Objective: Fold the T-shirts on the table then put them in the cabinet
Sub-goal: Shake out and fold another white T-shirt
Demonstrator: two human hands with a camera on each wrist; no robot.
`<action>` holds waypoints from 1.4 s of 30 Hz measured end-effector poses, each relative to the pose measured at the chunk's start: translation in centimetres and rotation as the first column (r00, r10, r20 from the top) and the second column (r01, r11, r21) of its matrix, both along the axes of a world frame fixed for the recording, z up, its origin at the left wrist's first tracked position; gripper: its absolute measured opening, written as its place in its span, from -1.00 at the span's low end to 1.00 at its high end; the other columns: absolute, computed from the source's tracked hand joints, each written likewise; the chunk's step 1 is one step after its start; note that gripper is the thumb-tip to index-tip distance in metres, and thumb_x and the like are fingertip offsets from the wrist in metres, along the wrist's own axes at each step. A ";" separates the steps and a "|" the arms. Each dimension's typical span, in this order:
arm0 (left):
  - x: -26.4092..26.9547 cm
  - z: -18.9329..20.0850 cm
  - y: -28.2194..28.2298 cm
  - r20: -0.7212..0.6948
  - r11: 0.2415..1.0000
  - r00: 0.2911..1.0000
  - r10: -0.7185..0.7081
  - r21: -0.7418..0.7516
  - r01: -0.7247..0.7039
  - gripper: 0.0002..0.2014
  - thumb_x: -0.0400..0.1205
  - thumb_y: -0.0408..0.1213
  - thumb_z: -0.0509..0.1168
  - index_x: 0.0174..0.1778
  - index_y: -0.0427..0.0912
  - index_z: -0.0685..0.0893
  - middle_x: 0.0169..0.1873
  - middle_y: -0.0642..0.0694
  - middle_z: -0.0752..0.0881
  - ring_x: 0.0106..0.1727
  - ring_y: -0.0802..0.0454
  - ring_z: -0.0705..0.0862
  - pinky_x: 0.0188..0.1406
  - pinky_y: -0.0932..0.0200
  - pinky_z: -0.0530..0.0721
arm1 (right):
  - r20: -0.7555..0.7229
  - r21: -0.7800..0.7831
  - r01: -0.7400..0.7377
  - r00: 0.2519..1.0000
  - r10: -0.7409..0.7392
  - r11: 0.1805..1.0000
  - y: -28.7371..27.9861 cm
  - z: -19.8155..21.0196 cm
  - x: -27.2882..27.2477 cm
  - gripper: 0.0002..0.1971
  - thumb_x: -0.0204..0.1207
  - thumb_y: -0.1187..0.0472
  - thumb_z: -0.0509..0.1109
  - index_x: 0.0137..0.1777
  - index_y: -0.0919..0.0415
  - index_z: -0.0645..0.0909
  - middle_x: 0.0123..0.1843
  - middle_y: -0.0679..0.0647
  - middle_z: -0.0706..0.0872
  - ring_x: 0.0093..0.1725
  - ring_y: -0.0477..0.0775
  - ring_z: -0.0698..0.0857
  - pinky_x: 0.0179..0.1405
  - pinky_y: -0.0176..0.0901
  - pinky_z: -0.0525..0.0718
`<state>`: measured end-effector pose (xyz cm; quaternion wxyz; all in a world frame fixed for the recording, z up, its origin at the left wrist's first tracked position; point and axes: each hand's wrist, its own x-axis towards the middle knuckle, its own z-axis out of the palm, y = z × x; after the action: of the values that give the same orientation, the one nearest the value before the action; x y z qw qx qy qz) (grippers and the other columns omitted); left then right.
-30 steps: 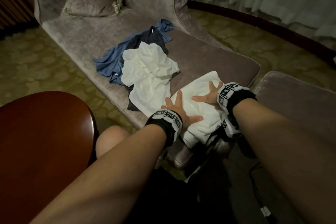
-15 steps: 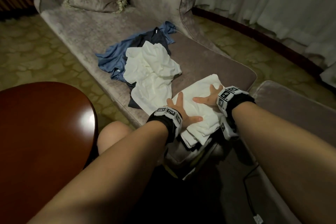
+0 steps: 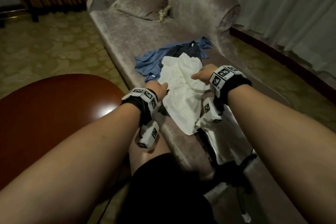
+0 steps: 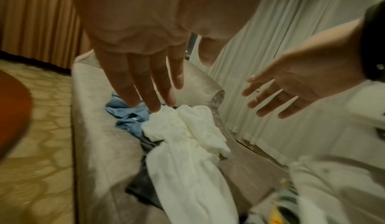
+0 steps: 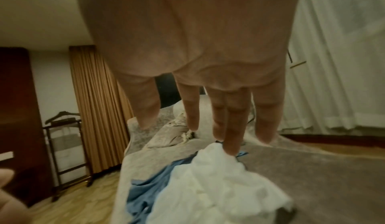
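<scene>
A crumpled white T-shirt (image 3: 181, 96) lies on the velvet chaise (image 3: 127, 42), on top of a blue shirt (image 3: 149, 63) and a dark shirt (image 3: 183, 51). My left hand (image 3: 160, 89) reaches over its left edge and my right hand (image 3: 201, 76) over its far right part. Both hands have straight fingers and hold nothing. In the left wrist view the left fingers (image 4: 150, 86) point down at the white T-shirt (image 4: 187, 145). In the right wrist view the right fingers (image 5: 225, 125) hang just over the white T-shirt (image 5: 218, 186). A folded white T-shirt (image 3: 223, 142) lies under my right forearm.
A round red-brown table (image 3: 45, 114) stands close on the left. A fringed cushion (image 3: 145, 7) sits at the chaise's far end. White curtains (image 3: 291, 14) hang on the right. A wooden valet stand (image 5: 66, 145) and dark wood furniture (image 5: 14, 112) stand by the far wall.
Both hands have lifted off the folded white T-shirt and moved forward to the crumpled white one. The folded shirt stays near the chaise's front end.
</scene>
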<state>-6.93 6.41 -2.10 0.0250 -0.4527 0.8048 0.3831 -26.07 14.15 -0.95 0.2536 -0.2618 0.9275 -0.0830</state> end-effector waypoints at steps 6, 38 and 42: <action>4.1 -1.7 -5.9 -0.037 0.986 0.986 0.160 0.054 -0.158 -0.56 0.71 -0.04 0.18 0.30 -0.33 0.64 0.22 -0.22 0.69 0.26 -0.22 0.62 0.24 0.05 0.54 | 0.078 0.082 -0.123 0.990 0.117 0.989 -6.3 -4.1 4.7 -0.45 0.62 0.02 0.31 0.50 0.34 0.42 0.50 0.24 0.50 0.42 0.27 0.55 0.40 0.08 0.52; 8.9 5.3 -5.7 -0.321 0.960 0.905 0.278 0.113 -0.255 -0.48 0.63 0.00 0.32 0.46 -0.14 0.46 0.36 -0.22 0.59 0.27 -0.23 0.65 0.30 -0.16 0.61 | -0.005 -0.605 0.073 0.995 -0.095 0.793 -5.5 5.7 8.5 -0.58 0.71 0.06 0.17 0.33 0.38 0.58 0.33 0.32 0.63 0.29 0.32 0.60 0.07 -0.07 0.52; 11.9 9.6 -4.0 -0.387 0.971 0.897 0.213 -0.016 -0.238 -0.24 0.61 0.04 0.34 0.66 -0.04 0.15 0.54 -0.24 0.40 0.48 -0.19 0.47 0.43 -0.04 0.49 | -0.042 -0.807 -0.026 0.999 -0.014 0.589 -5.3 12.7 12.7 -0.59 0.71 0.08 0.17 0.32 0.41 0.59 0.29 0.33 0.65 0.28 0.28 0.61 0.10 -0.10 0.48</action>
<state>4.96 2.39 7.47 -0.1912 -0.4600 0.7478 0.4390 -13.42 8.80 11.72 0.0873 -0.3531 0.7937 -0.4877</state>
